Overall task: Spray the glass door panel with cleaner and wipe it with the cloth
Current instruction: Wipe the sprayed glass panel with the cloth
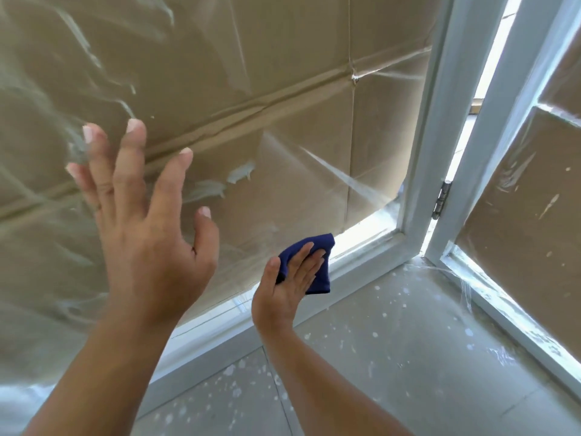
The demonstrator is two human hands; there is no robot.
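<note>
Down low at the glass (283, 89) now, and the right hand (290, 280) has the blue cloth (317, 262) flattened against the pane near the bottom corner — fingers straight and together, thumb out to the side, palm pushing the fabric onto the surface rather than gripping it. That flat press looks like the way to get the most cloth onto the panel for a wiping pass. The left hand (147, 215) is up and to the side, fingers spread wide, holding nothing; it sits at or just off the glass, and whether it truly touches I can't tell — my guess is it's bracing the door so it doesn't swing on its hinge (441, 199) under the wiping pressure. Streaks and smears show across the upper left of the pane, with brown cardboard (298, 42) behind it, so there looks to be plenty left to wipe. No spray bottle in sight, which suggests the spraying part is done and this is the wiping stage. The pale frame (421, 152) runs just beside the cloth, and the grey floor (393, 357) below is speckled with white spots. A second panel (518, 199) angles off on the right.
</note>
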